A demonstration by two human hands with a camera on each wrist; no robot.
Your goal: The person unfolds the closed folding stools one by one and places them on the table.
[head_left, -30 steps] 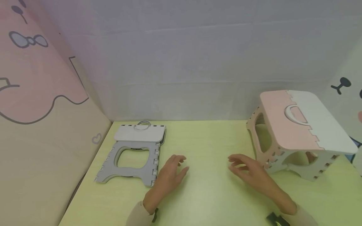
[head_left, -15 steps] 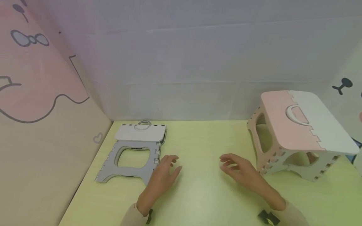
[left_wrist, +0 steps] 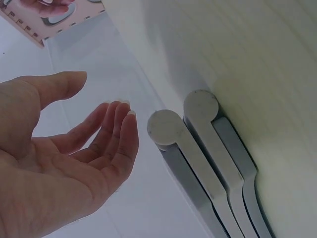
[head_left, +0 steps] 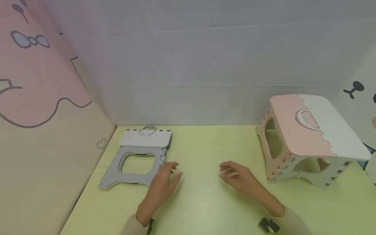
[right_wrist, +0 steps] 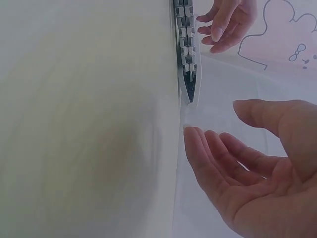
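Observation:
My left hand (head_left: 161, 182) is held over the table, its wrist side overlapping the near right corner of a folded grey-and-white step stool (head_left: 139, 178) in the head view. Its fingers are loosely bent with nothing between them and the thumb. In the left wrist view the folded stool's layered legs (left_wrist: 198, 153) lie beside the fingertips. My right hand (head_left: 241, 179) hovers over the middle right of the table, fingers relaxed and holding nothing. To its right stands an unfolded pink-and-white step stool (head_left: 308, 130) with a handle set in its top.
The pale yellow-green table (head_left: 202, 209) meets a light cloth wall (head_left: 188, 65) at the back. A pink-and-cream printed panel (head_left: 44, 98) borders the left side. Another printed panel (head_left: 361, 65) stands behind the pink stool on the right.
Both hands have drifted left across the table, the left one now overlapping more of the folded stool, the right one farther from the pink stool. Neither stool has moved.

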